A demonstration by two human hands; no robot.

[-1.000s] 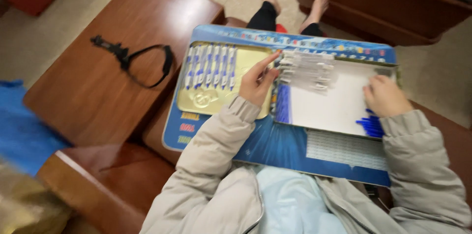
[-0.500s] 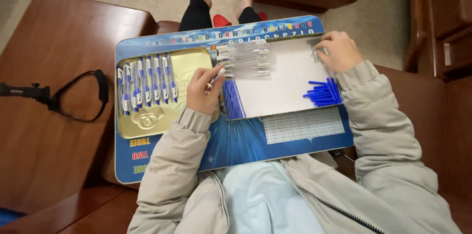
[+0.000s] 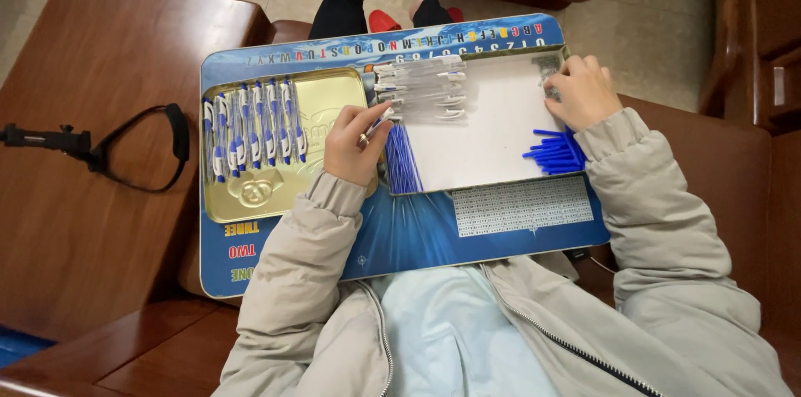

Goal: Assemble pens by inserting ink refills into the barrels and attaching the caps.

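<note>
One slim pen part [image 3: 377,123] sits pinched in the left hand [image 3: 355,145] — fingers curled tight around it, tip pointing toward the white tray [image 3: 492,151]. The hand hovers right on the seam between that tray and the gold tin [image 3: 250,197] on its left. Just beside the knuckles lies a bundle of blue refills [image 3: 404,162], fanned along the tray's left edge, and above them a row of clear pen barrels [image 3: 421,90] stacked crosswise, white clips showing.

Over to the right hand [image 3: 581,93] — it rests at the tray's upper right corner, fingers bent and pressed down on something small and grey; whether it grips it, cannot tell. Just below that wrist, a heap of short blue caps [image 3: 553,152] lies against the tray's right wall.

Inside the gold tin, finished blue-and-white pens [image 3: 250,126] stand side by side in a neat line across the top half. Everything rides on a big blue lap board [image 3: 400,234] with coloured letters along its far rim and a pale grid panel near the front. The person wears a beige padded jacket [image 3: 667,230], unzipped. Out to the left, on the brown wooden bench [image 3: 100,230], a black strap with a mount [image 3: 108,151] lies well apart from the board.
</note>
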